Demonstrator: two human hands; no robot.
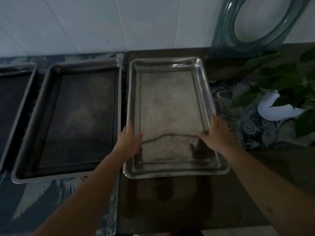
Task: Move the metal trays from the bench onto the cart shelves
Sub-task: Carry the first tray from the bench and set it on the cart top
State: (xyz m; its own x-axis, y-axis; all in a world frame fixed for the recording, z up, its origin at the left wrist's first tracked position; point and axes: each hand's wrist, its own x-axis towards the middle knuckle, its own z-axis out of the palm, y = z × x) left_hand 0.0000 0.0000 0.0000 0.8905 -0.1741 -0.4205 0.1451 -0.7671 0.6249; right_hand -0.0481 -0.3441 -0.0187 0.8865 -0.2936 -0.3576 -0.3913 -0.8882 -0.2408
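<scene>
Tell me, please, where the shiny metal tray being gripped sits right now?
In the head view the shiny tray lies centre-right on the bench, held by the left hand and right hand, between a darker tray and a potted plant.

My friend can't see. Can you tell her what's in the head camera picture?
Two bare hands, left and right, grip the side rims of a shiny metal tray on a dark bench. A darker tray lies to its left, with another tray's edge beyond, and a leafy potted plant stands on the right.
</scene>
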